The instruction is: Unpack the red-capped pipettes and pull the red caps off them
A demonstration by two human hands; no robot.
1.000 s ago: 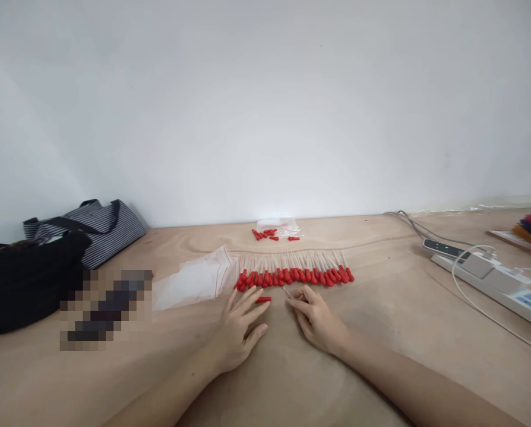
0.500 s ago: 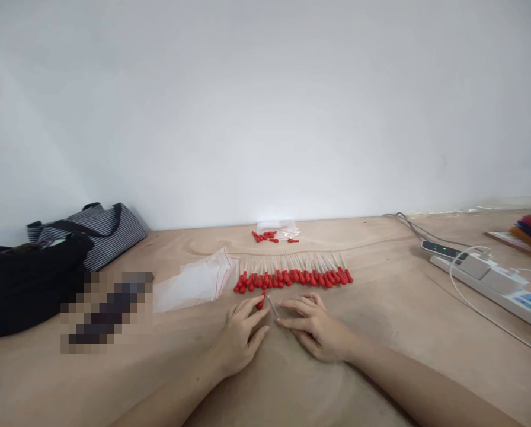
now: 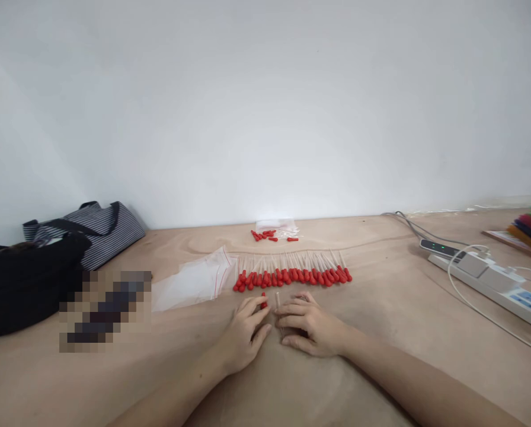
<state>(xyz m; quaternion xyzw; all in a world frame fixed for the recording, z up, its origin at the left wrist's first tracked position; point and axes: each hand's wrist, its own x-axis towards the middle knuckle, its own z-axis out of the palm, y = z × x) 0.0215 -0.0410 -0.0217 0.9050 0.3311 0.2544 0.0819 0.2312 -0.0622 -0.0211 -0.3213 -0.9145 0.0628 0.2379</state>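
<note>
My left hand rests on the wooden table and pinches a small red rubber bulb between thumb and fingertips. My right hand lies close beside it, fingers curled round a thin clear glass tube that points away from me. The two pieces are nearly touching. Just beyond both hands lies a row of several assembled droppers, red bulbs toward me and clear tips toward the wall.
A clear zip bag lies left of the row. Loose red bulbs and another small bag sit near the wall. A striped bag and black bag stand at left. A power strip with cables lies at right.
My left hand picked up the red bulb from the table. My right hand brought the glass tube leftward until both hands met in the middle.
</note>
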